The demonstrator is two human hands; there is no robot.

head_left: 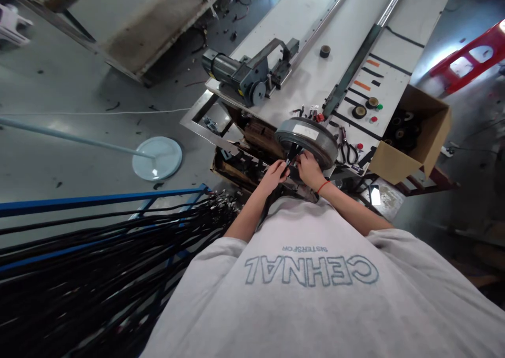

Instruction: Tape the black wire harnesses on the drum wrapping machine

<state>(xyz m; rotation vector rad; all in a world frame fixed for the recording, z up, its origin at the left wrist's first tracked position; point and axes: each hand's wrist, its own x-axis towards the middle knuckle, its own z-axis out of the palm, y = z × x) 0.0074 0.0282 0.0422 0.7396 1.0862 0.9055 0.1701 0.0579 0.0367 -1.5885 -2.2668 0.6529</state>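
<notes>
The left hand and right hand both pinch a black strip between curled fingers. Just beyond them sits a round drum; right of it, pliers and tape rolls lie on the tabletop.

Motor on table, box at right

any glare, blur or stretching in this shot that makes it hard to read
head view: bright glare on the floor by the red barrier; black cables sink into shadow, lower left; shirt looks stretched by the wide lens; hands small, fingertip detail unclear
</notes>
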